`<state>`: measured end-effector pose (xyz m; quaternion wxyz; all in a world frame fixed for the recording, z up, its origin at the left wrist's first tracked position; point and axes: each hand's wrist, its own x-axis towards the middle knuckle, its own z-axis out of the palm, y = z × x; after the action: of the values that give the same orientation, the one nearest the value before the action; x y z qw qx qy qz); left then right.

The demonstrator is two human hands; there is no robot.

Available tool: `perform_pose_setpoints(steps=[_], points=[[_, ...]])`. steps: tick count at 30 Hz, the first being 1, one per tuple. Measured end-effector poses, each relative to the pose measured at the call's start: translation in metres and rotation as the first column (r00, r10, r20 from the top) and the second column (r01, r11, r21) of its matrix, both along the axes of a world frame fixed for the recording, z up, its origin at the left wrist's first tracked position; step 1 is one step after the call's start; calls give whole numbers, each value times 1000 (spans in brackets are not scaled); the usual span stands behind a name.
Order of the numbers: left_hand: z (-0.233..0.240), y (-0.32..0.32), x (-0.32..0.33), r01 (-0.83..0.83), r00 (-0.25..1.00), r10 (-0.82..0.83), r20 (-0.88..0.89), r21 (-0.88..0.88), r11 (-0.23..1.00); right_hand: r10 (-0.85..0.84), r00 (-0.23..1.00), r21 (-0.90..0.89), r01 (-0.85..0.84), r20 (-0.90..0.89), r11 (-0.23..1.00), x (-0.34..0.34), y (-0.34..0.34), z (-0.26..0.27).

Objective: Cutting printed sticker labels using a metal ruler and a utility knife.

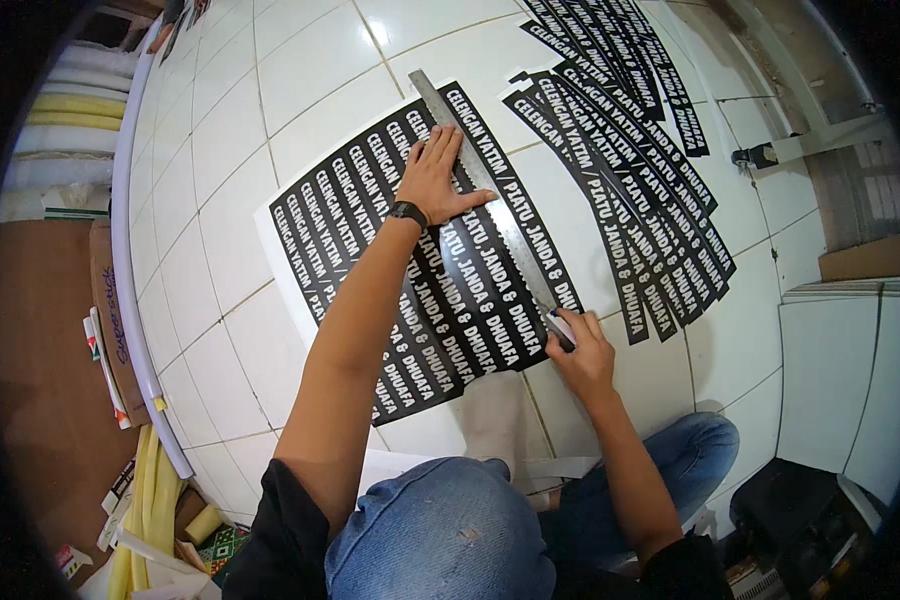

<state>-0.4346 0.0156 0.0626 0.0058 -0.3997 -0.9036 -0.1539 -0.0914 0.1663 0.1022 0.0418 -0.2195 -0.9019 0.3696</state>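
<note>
A black printed sheet [360, 196] with rows of white lettering and a white margin lies on the tiled floor before me. Across it, near its right side, a steel ruler [511, 234] runs at a slant. My left hand [436, 178] presses flat on the ruler and the sheet, fingers forward and thumb out to the side. At the ruler's near end, my right hand [583, 351] grips a small cutter [562, 325], mostly hidden by the fingers; its blade is too small to make out. Right of the sheet, cut lettered strips [630, 202] overlap in a fanned pile.
More strips [607, 56] lie farther back. A metal frame leg with a caster [756, 156] stands on the right, above stacked white boards [825, 375]. Left are a long pale purple edge [125, 247], rolls of material [75, 112], a cardboard box [41, 322] and yellow rolls [146, 510].
</note>
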Motion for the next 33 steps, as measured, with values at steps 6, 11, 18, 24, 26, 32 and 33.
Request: perform_pose_setpoints(steps=[6, 11, 18, 24, 26, 32, 33], points=[[-1, -1, 1, 0, 1000, 0, 6, -3, 1000, -4, 1000, -16, 4, 5, 1000, 2, -1, -2], [-2, -2, -3, 13, 1000, -13, -13, -6, 1000, -23, 1000, -21, 23, 6, 1000, 0, -4, 3], [2, 2, -2, 19, 1000, -19, -1, -100, 995, -34, 999, -45, 35, 24, 998, 1, 0, 2], [3, 4, -3, 11, 1000, -8, 23, -106, 994, -9, 997, -34, 12, 83, 999, 3, 3, 0], [3, 3, -3, 18, 1000, -16, 21, -107, 994, 4, 997, -62, 0, 73, 998, 3, 4, 2], [5, 1, -3, 30, 1000, -29, 12, -94, 995, -23, 998, -90, 27, 51, 996, 1, 2, 6], [5, 2, -2, 29, 1000, -29, 6, -96, 995, -22, 999, -92, 26, 44, 995, 2, 2, 6]])
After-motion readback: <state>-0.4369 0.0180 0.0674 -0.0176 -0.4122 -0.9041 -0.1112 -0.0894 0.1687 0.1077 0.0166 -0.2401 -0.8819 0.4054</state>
